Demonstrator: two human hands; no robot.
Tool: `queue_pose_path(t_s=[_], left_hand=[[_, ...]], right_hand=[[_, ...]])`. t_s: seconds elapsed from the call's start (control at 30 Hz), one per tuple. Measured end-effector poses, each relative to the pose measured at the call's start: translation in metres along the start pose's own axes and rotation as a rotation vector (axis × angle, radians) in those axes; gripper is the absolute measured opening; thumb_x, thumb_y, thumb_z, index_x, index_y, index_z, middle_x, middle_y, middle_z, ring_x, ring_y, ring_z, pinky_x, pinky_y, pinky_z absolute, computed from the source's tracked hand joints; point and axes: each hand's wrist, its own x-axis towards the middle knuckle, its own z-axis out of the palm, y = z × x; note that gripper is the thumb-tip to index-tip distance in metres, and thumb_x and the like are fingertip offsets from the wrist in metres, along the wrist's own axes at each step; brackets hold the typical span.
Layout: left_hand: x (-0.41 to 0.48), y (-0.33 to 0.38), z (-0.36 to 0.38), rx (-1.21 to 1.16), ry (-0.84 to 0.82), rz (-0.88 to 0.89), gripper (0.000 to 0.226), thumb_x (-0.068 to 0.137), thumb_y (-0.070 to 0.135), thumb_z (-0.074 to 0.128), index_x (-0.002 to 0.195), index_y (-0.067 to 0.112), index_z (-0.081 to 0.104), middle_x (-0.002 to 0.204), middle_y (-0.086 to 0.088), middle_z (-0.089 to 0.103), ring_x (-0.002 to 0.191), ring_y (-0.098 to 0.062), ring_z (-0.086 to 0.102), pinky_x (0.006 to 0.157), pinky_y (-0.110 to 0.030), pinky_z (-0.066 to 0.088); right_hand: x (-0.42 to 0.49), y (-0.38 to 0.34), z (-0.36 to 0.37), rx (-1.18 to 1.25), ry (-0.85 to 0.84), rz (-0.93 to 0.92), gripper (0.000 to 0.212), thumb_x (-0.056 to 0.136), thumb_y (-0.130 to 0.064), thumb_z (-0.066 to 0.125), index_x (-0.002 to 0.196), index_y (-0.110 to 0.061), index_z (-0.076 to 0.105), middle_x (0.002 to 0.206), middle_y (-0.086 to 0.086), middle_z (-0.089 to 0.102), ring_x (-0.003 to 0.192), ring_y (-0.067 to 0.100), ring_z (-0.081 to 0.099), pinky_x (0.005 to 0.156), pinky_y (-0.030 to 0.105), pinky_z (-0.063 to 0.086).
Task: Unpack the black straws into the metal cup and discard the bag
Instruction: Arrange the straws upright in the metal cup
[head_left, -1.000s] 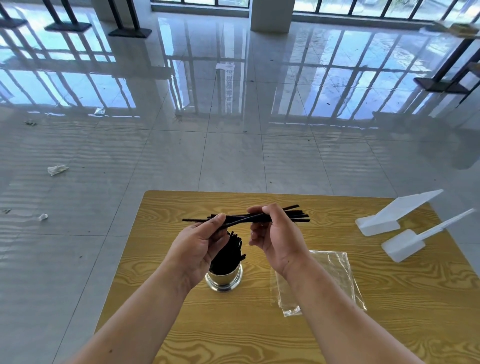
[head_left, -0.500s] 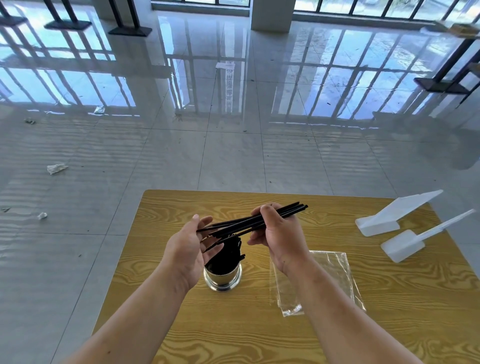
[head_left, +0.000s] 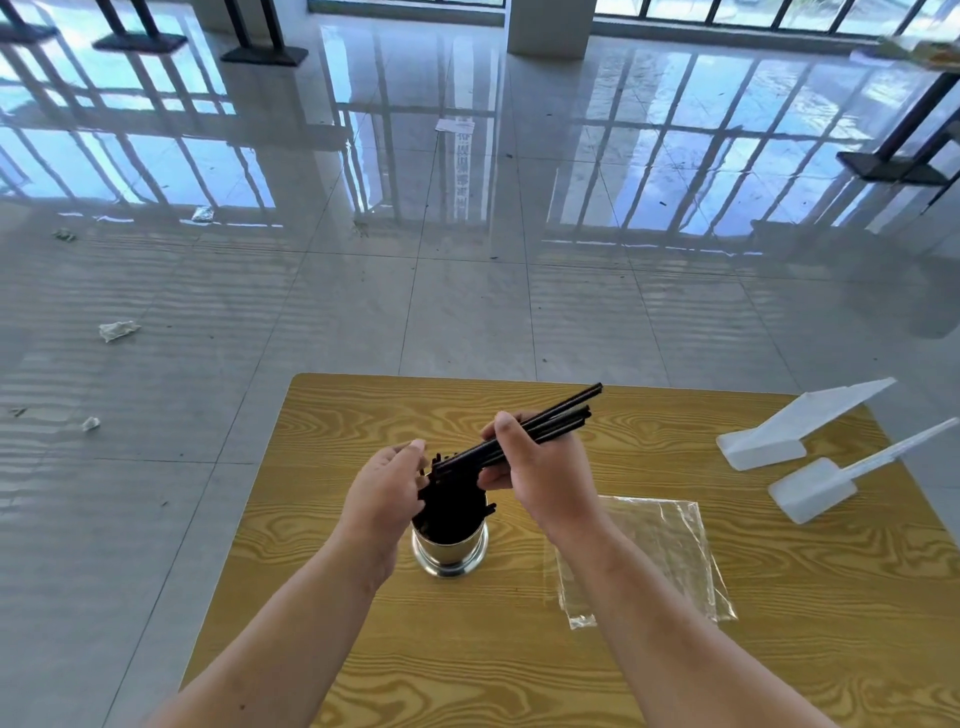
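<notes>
My right hand grips a bundle of black straws, tilted with the far ends up to the right and the near ends pointing down over the metal cup. The cup stands on the wooden table and holds several black straws. My left hand is beside the cup's top with fingers loosely curled near the lower straw ends; I cannot tell whether it touches them. The clear plastic bag lies flat on the table to the right of the cup, partly under my right forearm.
Two white plastic scoop-like pieces lie at the table's far right. Crumpled scraps of paper lie on the glossy tiled floor to the left. Black metal stand bases line the back.
The straw bundle has swung from level to steeply tilted and its lower ends have come down toward the cup. My left hand has let go of the bundle and dropped beside the cup.
</notes>
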Motion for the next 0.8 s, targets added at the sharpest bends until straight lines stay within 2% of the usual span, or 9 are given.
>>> queue_pose_path(t_s=[0.1, 0.23, 0.33, 0.47, 0.57, 0.67, 0.8], left_hand=[[0.007, -0.002, -0.013, 0.000, 0.087, 0.018, 0.018, 0.102, 0.030, 0.060, 0.109, 0.016, 0.069, 0.106, -0.006, 0.073, 0.089, -0.020, 0.065, 0.076, -0.037, 0.055], [0.009, -0.004, -0.014, 0.050, 0.111, 0.084, 0.013, 0.100, 0.029, 0.063, 0.107, 0.020, 0.068, 0.103, -0.003, 0.073, 0.084, -0.018, 0.066, 0.069, -0.033, 0.053], [0.012, -0.003, -0.009, 0.153, 0.142, 0.198, 0.009, 0.098, 0.031, 0.065, 0.104, 0.025, 0.068, 0.100, -0.002, 0.073, 0.085, -0.016, 0.068, 0.067, -0.030, 0.052], [0.012, 0.002, 0.003, 0.336, 0.118, 0.356, 0.002, 0.097, 0.033, 0.068, 0.097, 0.031, 0.067, 0.088, 0.007, 0.073, 0.072, 0.003, 0.068, 0.050, -0.012, 0.049], [0.010, 0.005, 0.019, 0.599, 0.035, 0.488, 0.010, 0.092, 0.044, 0.068, 0.099, 0.038, 0.065, 0.093, 0.015, 0.071, 0.077, 0.002, 0.068, 0.058, -0.017, 0.053], [0.008, 0.005, 0.043, 0.895, -0.070, 0.655, 0.031, 0.086, 0.059, 0.068, 0.111, 0.043, 0.060, 0.109, 0.029, 0.058, 0.099, 0.004, 0.058, 0.076, -0.022, 0.045], [0.003, 0.000, 0.088, 1.093, -0.209, 0.756, 0.050, 0.086, 0.064, 0.066, 0.129, 0.040, 0.057, 0.135, 0.020, 0.056, 0.129, -0.006, 0.048, 0.092, -0.026, 0.039]], right_hand=[[-0.001, 0.010, -0.002, -0.307, -0.039, -0.097, 0.028, 0.105, -0.026, 0.063, 0.083, -0.012, 0.075, 0.074, 0.008, 0.078, 0.063, 0.021, 0.078, 0.062, 0.041, 0.067], [-0.003, 0.029, 0.009, -0.483, -0.134, -0.076, 0.030, 0.100, -0.038, 0.065, 0.081, -0.018, 0.075, 0.077, 0.004, 0.077, 0.074, 0.023, 0.075, 0.073, 0.053, 0.064], [-0.002, 0.037, 0.005, -0.584, -0.140, -0.074, 0.027, 0.091, -0.057, 0.063, 0.094, -0.033, 0.077, 0.090, -0.011, 0.076, 0.080, 0.010, 0.074, 0.076, 0.044, 0.065], [-0.001, 0.040, -0.016, -0.552, -0.106, -0.080, 0.035, 0.088, -0.065, 0.059, 0.106, -0.039, 0.074, 0.098, -0.014, 0.074, 0.079, 0.005, 0.073, 0.071, 0.033, 0.062], [0.001, 0.042, -0.040, -0.557, -0.043, -0.092, 0.036, 0.088, -0.064, 0.061, 0.110, -0.038, 0.072, 0.097, -0.014, 0.072, 0.072, 0.002, 0.066, 0.064, 0.023, 0.052], [0.002, 0.050, -0.069, -0.585, -0.010, -0.056, 0.037, 0.090, -0.061, 0.067, 0.117, -0.035, 0.070, 0.104, -0.014, 0.069, 0.086, 0.004, 0.066, 0.073, 0.028, 0.056], [-0.001, 0.065, -0.108, -0.626, 0.005, -0.011, 0.047, 0.091, -0.060, 0.072, 0.129, -0.032, 0.068, 0.117, -0.013, 0.064, 0.100, -0.002, 0.059, 0.086, 0.027, 0.054]])
